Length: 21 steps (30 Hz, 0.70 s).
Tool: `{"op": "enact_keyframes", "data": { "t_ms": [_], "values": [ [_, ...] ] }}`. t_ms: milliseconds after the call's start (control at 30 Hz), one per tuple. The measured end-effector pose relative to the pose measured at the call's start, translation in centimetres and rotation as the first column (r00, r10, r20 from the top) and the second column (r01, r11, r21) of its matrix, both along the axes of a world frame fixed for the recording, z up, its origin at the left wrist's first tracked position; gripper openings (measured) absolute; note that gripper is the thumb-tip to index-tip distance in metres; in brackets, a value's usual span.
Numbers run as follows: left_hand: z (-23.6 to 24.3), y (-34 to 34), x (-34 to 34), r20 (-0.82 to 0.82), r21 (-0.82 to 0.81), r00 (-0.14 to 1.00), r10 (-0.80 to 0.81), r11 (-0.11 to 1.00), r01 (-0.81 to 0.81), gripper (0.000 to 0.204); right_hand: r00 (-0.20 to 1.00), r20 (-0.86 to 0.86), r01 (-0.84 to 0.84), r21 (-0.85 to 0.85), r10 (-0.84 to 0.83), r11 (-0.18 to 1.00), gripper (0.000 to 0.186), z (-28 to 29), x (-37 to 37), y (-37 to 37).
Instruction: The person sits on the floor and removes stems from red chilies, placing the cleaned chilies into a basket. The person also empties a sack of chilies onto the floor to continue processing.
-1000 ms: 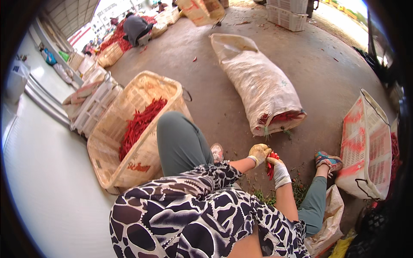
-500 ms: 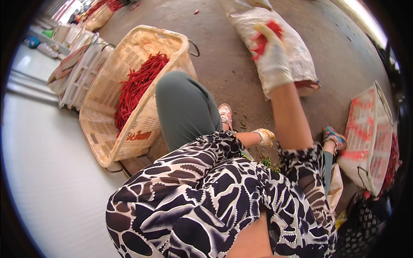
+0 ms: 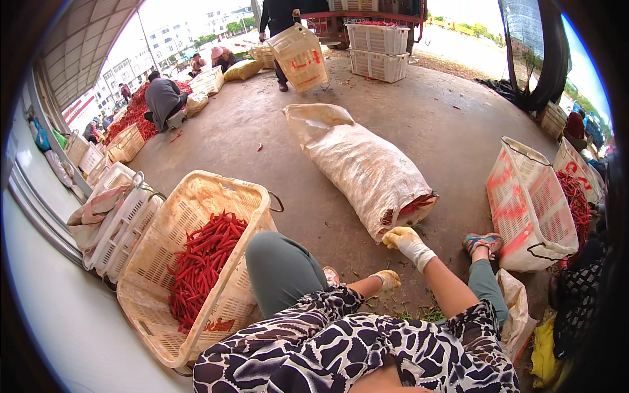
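My gloved right hand (image 3: 407,243) reaches to the lower end of a white woven sack (image 3: 347,164), its fingers closed at the edge of the opening on something I cannot make out. Red chillies show inside that opening. Below and left of it, my gloved left hand (image 3: 386,280) hangs loosely open beside my raised left knee, with nothing visible in it. Some green stems (image 3: 432,313) lie on the floor between my legs. To my left stands a stained plastic crate (image 3: 147,281) partly filled with red chillies (image 3: 203,268).
Stacked crates (image 3: 128,226) stand at left; a red-smeared crate (image 3: 514,203) and chillies (image 3: 573,203) at right. A standing person (image 3: 278,19) is beside a tilted crate (image 3: 298,59). Crates (image 3: 378,49) are stacked by a truck. A crouching person (image 3: 160,105) works at a chilli heap (image 3: 134,114).
My right hand held red chillies and swung up over the sack; now it is at the sack's opening, no chillies visible in it. My view has tilted up, showing more background.
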<state>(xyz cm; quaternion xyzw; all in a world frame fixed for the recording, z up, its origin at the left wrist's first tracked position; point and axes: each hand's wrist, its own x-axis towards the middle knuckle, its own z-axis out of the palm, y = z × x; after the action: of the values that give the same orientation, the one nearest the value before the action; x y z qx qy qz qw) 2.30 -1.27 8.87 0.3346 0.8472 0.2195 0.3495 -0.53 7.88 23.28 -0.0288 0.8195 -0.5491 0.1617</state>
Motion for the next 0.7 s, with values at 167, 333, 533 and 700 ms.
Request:
{"op": "enact_keyframes", "data": {
  "t_ms": [167,333,533,700],
  "values": [
    [6.2,-1.6,-7.4,0.068,-0.015,0.994,-0.087,0.996,0.089,0.030,0.982,0.162,-0.122,0.171,0.094,0.978,0.024,2.0,2.7,5.7],
    [15.0,-6.9,-15.4,-0.271,0.275,0.878,0.394,0.906,-0.322,0.036,0.900,-0.086,-0.198,0.793,0.428,0.576,0.030,10.8,-2.9,5.7],
    [19.2,-12.3,-20.4,-0.066,0.212,0.815,0.576,0.806,-0.552,0.037,0.862,-0.162,-0.089,0.884,0.480,0.458,0.030,10.6,-11.9,6.1],
    [16.0,-16.4,-22.6,-0.265,0.115,0.623,0.736,0.666,-0.737,0.050,0.827,0.451,-0.561,0.655,0.335,0.506,0.028,-4.1,-13.4,9.8]
  ]
}}
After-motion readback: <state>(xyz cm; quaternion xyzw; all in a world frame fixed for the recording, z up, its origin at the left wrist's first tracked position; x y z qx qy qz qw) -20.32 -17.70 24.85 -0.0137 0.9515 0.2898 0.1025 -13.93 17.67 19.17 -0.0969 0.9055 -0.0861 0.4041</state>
